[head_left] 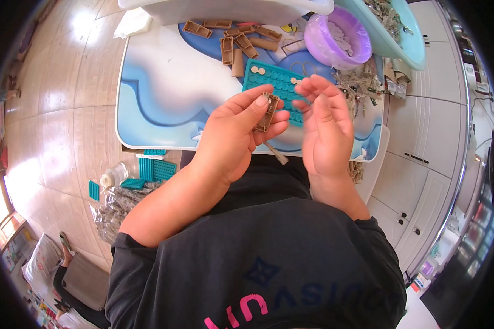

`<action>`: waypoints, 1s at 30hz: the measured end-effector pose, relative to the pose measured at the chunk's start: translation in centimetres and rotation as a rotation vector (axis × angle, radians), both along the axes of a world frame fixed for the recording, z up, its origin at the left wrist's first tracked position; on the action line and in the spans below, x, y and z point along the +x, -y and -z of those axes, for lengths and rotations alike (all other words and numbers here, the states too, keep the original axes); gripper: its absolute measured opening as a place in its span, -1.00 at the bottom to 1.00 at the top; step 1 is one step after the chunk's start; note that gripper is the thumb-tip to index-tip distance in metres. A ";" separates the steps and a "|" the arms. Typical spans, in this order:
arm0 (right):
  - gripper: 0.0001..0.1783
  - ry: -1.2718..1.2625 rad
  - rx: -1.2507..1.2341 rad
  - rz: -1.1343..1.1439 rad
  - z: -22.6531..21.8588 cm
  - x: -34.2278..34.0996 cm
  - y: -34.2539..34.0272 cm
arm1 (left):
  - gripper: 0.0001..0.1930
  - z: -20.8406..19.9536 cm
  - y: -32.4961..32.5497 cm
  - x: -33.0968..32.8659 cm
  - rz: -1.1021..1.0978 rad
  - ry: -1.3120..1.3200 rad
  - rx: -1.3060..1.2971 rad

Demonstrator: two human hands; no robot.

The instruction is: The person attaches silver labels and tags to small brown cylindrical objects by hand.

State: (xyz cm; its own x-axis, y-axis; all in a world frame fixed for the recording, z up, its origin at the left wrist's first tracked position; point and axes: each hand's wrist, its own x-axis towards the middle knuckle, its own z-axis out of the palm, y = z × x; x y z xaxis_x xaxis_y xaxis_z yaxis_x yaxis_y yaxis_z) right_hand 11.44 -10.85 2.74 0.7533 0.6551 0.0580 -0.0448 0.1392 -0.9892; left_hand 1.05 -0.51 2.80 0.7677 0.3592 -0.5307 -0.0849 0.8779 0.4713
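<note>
In my left hand [230,127] is a small brown plastic casing [267,112], pinched between thumb and fingers, its hollow side with small parts facing up. My right hand [330,131] is raised beside it, fingers loosely bent and apart, with nothing visible in them. Behind both hands lies a teal tray [269,77] with rows of round sockets, partly covered by the hands. A few pale round discs [258,70] sit on it. Below the casing, a thin tool with a pale end [278,156] sticks out at the table's near edge.
Several brown casings [241,41] lie at the table's back. A purple bowl [362,46] lined with plastic holds pale pieces. Beyond it is a light blue basin [414,52] of tangled wired parts. A whitish bin [230,10] stands at the far edge. More teal trays [156,170] lie low left.
</note>
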 end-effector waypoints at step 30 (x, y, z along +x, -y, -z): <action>-0.88 0.658 -0.343 -0.153 -0.5 0.6 -1.7 | -0.66 1.1 -1.3 -0.4 -0.100 -0.009 0.047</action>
State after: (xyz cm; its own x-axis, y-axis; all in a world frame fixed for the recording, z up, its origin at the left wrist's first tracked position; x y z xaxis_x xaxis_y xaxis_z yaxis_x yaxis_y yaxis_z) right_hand 12.00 -9.13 3.20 0.5331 0.8116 0.2389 0.5759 -0.1411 -0.8053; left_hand 0.64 0.76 1.68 0.7221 0.4581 -0.5184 -0.1661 0.8422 0.5129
